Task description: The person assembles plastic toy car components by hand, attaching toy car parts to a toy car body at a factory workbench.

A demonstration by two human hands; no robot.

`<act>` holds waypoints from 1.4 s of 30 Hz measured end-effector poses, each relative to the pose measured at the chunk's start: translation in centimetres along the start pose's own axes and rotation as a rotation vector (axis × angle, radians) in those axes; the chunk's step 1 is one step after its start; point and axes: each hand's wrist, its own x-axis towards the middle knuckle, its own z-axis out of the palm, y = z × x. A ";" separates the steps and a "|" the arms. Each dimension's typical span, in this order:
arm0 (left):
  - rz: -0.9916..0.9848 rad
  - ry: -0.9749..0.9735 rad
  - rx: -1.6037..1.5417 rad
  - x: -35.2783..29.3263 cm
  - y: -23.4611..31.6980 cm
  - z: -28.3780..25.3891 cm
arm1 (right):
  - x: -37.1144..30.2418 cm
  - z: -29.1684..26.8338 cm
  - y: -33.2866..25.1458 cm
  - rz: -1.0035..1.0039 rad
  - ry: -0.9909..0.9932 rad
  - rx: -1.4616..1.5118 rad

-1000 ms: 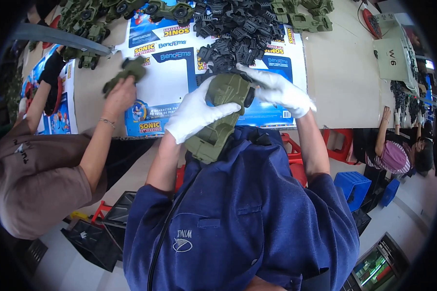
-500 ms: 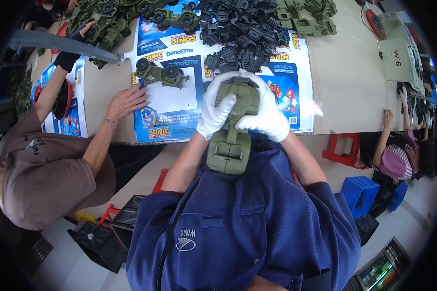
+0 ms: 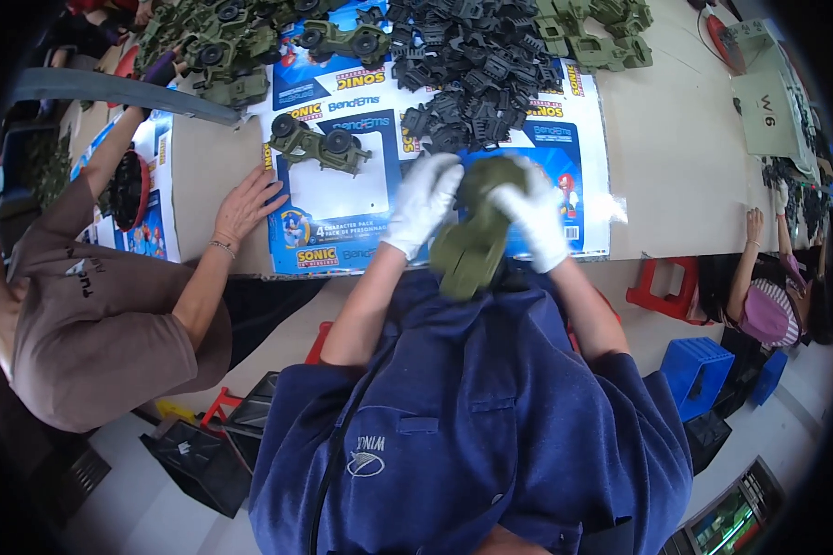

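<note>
Evidently you had both gloved hands closed around the olive-green toy vehicle body [image 3: 472, 245], held just off the near edge of the table [image 3: 676, 157] and close to your chest. Your left hand [image 3: 423, 203] gripped it at about ten o'clock and your right hand [image 3: 534, 222] at about two o'clock, fingers curled over the top, so the shell was pinched from both sides; that two-sided hold probably kept the moulding steady while you turned or pressed it, though which you were doing could not be told.

At twelve o'clock from your hands lay a heap of black plastic parts [image 3: 477, 69], within an easy reach. At about ten o'clock sat a green chassis with wheels [image 3: 319, 143], resting on a flattened blue and white printed carton sheet [image 3: 342, 199] that seemed to serve as a work mat. More green vehicle pieces [image 3: 597, 32] were piled at one o'clock, and others [image 3: 213, 46] at eleven o'clock.

To your left, at nine o'clock, a co-worker's bare hand [image 3: 245, 203] lay flat on the table edge. The table was pale and plain. Below it, at three o'clock, stood a red stool [image 3: 666, 287] and a blue stool [image 3: 699, 370], with black crates [image 3: 204, 444] on the floor at seven o'clock.
</note>
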 end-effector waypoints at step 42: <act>-0.558 -0.311 -0.020 -4.0 -2.3 -8.6 | 1.4 -4.5 9.7 -0.286 -0.179 -0.732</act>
